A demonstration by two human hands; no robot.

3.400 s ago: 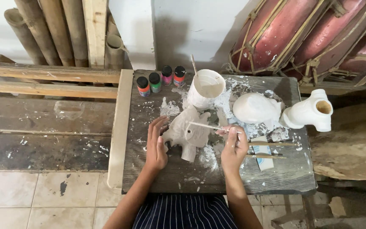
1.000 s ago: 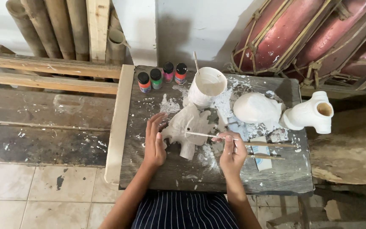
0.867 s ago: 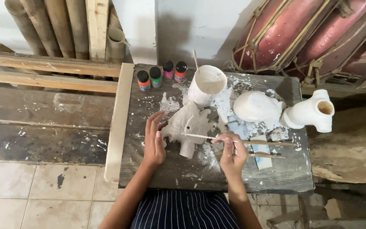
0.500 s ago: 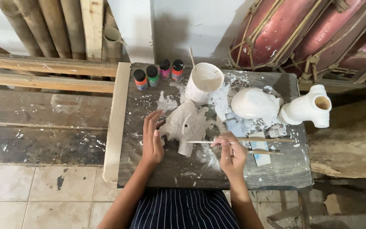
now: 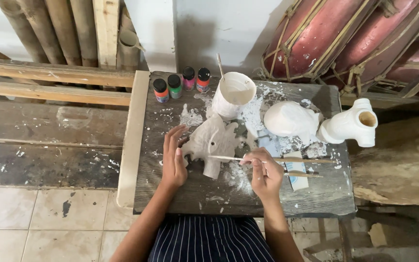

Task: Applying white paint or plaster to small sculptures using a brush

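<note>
Head camera looks straight down on a dark wooden board (image 5: 316,201) spattered with white paint, laid beside weathered planks (image 5: 49,145) and bamboo poles (image 5: 44,29) at the far left. Along the board's upper left edge stand four small paint bottles (image 5: 180,83) with dark caps, their bodies orange, green, pink and red. Below them the left hand (image 5: 174,159) lies flat with fingers stretched out, its fingertips touching the left flank of a white-coated fish figurine (image 5: 213,143); the hand steadies the piece rather than closing around it. The figurine sits near the middle of the board, its fins spread and one leg-like part pointing toward the person. Above it is a white cup of paint (image 5: 233,94) with a stick standing in it. The right hand (image 5: 264,172) is pinched narrowly around a thin brush (image 5: 233,158), whose tip reaches leftward to the figurine's lower body and whose wooden handle runs out to the right. A second brush (image 5: 304,174) lies on the board just beside that hand, over a small light card. Further right rest a rounded white clay form (image 5: 289,119) and, touching it, a white pipe-shaped piece (image 5: 352,126) with open mouth. Red drums (image 5: 326,34) bound with rope lean against the wall behind.
</note>
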